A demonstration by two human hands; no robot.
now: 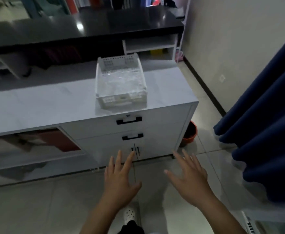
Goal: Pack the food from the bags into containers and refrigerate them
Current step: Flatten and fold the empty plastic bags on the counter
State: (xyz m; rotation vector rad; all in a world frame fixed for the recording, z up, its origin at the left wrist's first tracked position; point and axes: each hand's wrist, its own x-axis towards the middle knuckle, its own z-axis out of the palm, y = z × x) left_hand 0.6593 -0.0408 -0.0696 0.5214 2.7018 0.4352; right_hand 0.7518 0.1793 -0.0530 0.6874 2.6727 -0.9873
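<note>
Now both your hands empty, fingers spread: left hand (119, 179) at 6 o'clock, right hand (189, 178) beside it; white plastic basket (120, 85) on surface (36, 107) at 12 o'clock.

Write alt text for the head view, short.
Two bare, open hands, left hand and right hand, reach forward holding nothing toward a white cabinet with two black-handled drawers. On its top near the front edge stands a white perforated basket holding crinkled clear plastic. A dark blue curtain hangs at right.
</note>
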